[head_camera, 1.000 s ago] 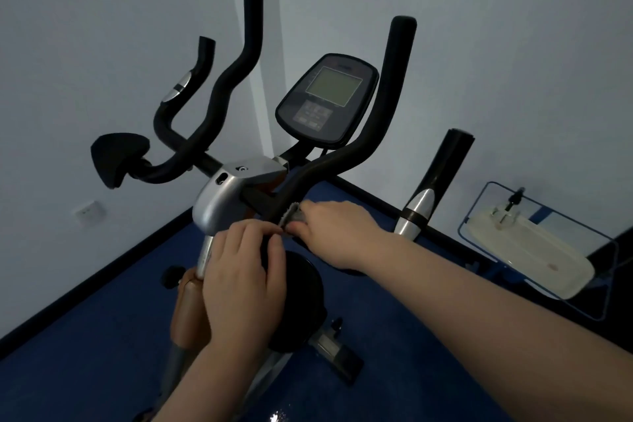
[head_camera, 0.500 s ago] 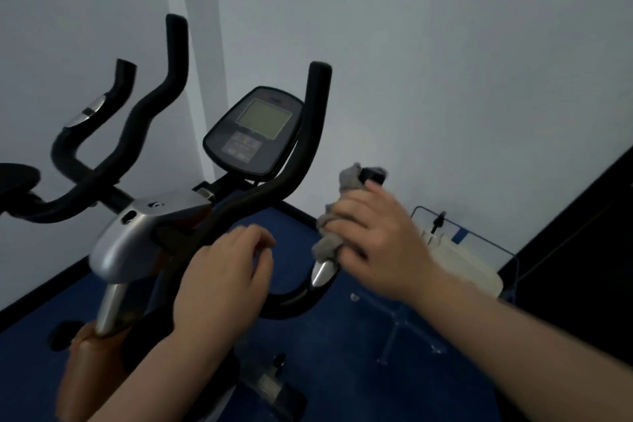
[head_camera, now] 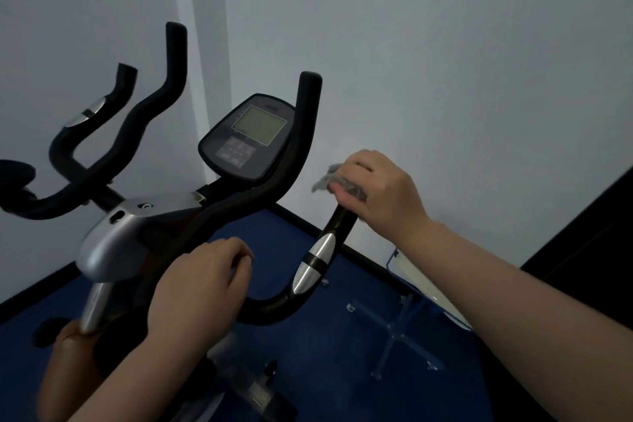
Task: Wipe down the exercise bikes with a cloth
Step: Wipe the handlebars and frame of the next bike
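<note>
An exercise bike (head_camera: 113, 240) with black handlebars and a grey console (head_camera: 248, 140) fills the left and middle. My right hand (head_camera: 380, 195) is wrapped around the top of the right handle (head_camera: 318, 260), with a grey cloth (head_camera: 327, 178) pressed between palm and grip; a corner of the cloth sticks out to the left. My left hand (head_camera: 202, 288) curls over the lower black handlebar tube near the stem, with no cloth in it. A silver sensor band shows on the handle below my right hand.
White walls meet in a corner behind the bike. The floor (head_camera: 342, 370) is blue. A clear stand with a blue frame (head_camera: 400, 329) and a white tray (head_camera: 428, 288) sits on the floor to the right. A dark panel (head_camera: 596, 250) rises at far right.
My right hand with the cloth left the centre of the handlebars, went to the right handle and slid up to its top. The view shifted right. My left hand stayed on the bar.
</note>
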`<move>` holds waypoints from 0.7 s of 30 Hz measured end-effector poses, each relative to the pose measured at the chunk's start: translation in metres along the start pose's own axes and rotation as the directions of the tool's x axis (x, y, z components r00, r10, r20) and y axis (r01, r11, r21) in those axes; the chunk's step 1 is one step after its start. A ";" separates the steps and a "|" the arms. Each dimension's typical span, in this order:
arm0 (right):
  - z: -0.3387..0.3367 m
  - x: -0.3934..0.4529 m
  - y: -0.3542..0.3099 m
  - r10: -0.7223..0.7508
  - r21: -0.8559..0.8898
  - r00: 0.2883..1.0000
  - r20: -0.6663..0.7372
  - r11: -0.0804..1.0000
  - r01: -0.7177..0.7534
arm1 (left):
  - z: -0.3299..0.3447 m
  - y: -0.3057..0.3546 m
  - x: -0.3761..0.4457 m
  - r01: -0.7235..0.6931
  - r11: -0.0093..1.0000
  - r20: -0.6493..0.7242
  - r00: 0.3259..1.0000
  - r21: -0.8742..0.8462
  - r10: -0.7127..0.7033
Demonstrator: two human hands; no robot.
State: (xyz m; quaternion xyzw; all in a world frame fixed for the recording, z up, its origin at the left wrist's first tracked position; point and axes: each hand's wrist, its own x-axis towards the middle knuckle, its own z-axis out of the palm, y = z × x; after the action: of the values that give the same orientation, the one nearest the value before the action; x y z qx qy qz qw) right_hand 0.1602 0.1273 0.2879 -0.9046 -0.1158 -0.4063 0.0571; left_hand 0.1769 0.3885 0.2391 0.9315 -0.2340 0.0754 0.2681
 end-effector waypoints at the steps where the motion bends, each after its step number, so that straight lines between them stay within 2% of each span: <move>1: 0.004 -0.003 -0.008 0.184 0.110 0.982 -0.047 0.978 -0.178 | 0.000 0.000 0.000 0.005 1.000 -0.004 1.000 0.007 -0.005; 2: 0.009 -0.006 -0.018 0.373 0.225 0.923 -0.094 0.911 -0.346 | 0.001 0.000 0.000 0.010 1.000 -0.009 1.000 0.014 -0.009; 3: 0.015 -0.008 -0.030 0.543 0.323 0.829 -0.135 0.815 -0.482 | 0.001 0.000 0.000 0.017 1.000 -0.019 1.000 0.017 -0.017; 4: 0.022 -0.009 -0.042 0.678 0.402 0.716 -0.164 0.709 -0.580 | 0.002 0.000 -0.001 0.024 1.000 -0.028 0.999 0.020 -0.024; 6: 0.031 -0.007 -0.064 0.860 0.561 0.487 -0.153 0.481 -0.674 | 0.004 0.001 0.000 0.033 0.999 -0.044 0.999 0.026 -0.032; 7: 0.033 -0.007 -0.072 0.913 0.631 0.389 -0.120 0.373 -0.680 | 0.004 0.001 0.000 0.038 0.999 -0.053 0.998 0.027 -0.037; 9: 0.036 -0.009 -0.083 0.968 0.716 0.245 -0.057 0.210 -0.665 | 0.005 0.001 0.001 0.056 0.998 -0.067 0.996 0.022 -0.054; 11: 0.043 -0.022 -0.099 0.989 0.763 0.147 0.021 0.080 -0.642 | 0.006 0.001 0.002 0.067 0.998 -0.073 0.995 0.018 -0.066; 12: 0.048 -0.032 -0.112 0.991 0.767 0.124 0.048 0.043 -0.641 | 0.006 0.001 0.002 0.070 0.997 -0.080 0.994 0.016 -0.069; 13: 0.052 -0.043 -0.126 0.989 0.764 0.137 0.055 0.047 -0.644 | 0.006 0.001 0.001 0.076 0.997 -0.086 0.993 0.009 -0.075; 14: 0.053 -0.052 -0.138 0.980 0.759 0.197 0.030 0.106 -0.642 | 0.006 0.001 0.001 0.082 0.997 -0.093 0.992 0.002 -0.081; 17: 0.051 -0.068 -0.142 0.847 0.681 0.515 -0.134 0.456 -0.573 | 0.004 0.004 -0.002 0.088 0.996 -0.131 0.987 -0.003 -0.088; 19: 0.051 -0.075 -0.128 0.714 0.559 0.685 -0.141 0.629 -0.541 | 0.001 0.005 -0.005 0.095 0.995 -0.198 0.975 -0.041 -0.102; 21: 0.046 -0.086 -0.120 0.553 0.401 0.826 -0.108 0.784 -0.473 | -0.002 0.004 -0.008 0.104 0.985 -0.294 0.945 -0.138 -0.141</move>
State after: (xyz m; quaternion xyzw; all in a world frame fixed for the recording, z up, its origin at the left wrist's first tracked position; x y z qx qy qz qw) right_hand 0.1068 0.2384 0.1943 -0.8250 0.0714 -0.4443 0.3418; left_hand 0.1676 0.3893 0.2404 0.9036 -0.1361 0.1862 0.3609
